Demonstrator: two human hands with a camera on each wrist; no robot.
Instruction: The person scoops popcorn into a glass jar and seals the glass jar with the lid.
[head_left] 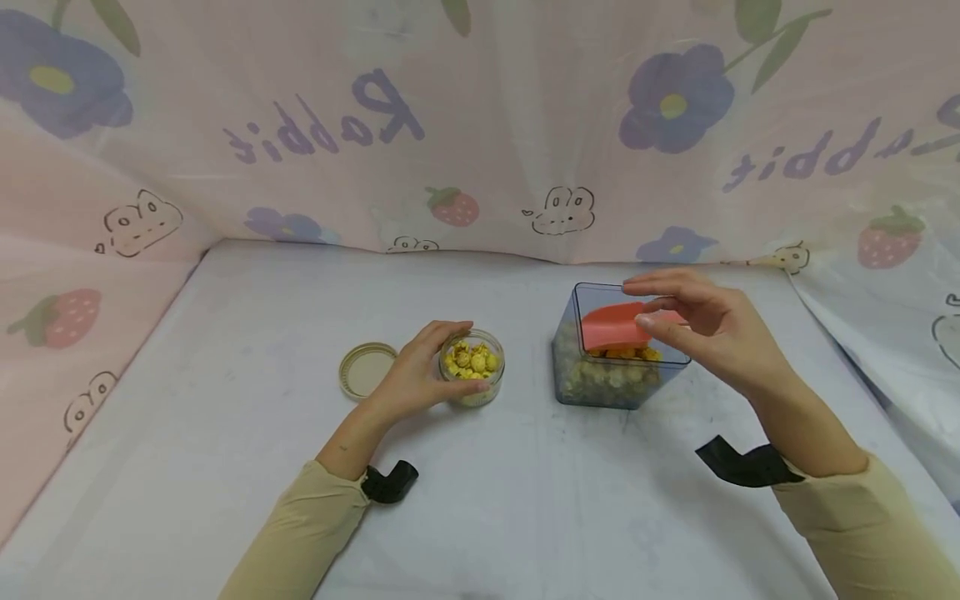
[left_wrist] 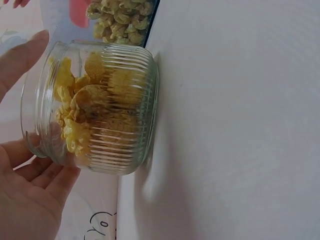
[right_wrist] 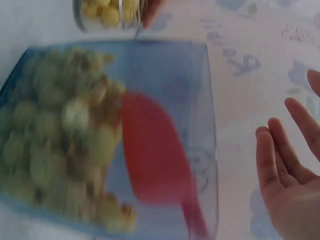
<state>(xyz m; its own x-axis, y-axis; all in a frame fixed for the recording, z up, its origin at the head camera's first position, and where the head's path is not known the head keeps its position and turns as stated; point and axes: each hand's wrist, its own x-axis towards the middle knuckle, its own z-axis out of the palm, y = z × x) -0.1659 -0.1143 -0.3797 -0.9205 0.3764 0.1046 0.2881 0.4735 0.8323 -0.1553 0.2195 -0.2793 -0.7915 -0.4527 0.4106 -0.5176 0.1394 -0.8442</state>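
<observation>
My left hand (head_left: 408, 375) holds a small glass jar (head_left: 480, 397) of yellow popcorn (head_left: 471, 358), with thumb and fingers around its upper side. In the left wrist view the ribbed jar (left_wrist: 127, 110) stands upright on the table. To the right, a clear bluish square container (head_left: 654, 382) holds more popcorn. A red scoop (head_left: 611, 325) leans inside it, its handle toward the right side. My right hand (head_left: 705, 321) hovers over the container's right rim, fingers spread. The right wrist view shows this hand (right_wrist: 295, 185) apart from the scoop (right_wrist: 155, 150), holding nothing.
A round gold-rimmed lid (head_left: 367, 371) lies left of the jar, close to my left hand. The white table (head_left: 480, 500) meets a printed pink curtain (head_left: 495, 125) at the back and sides.
</observation>
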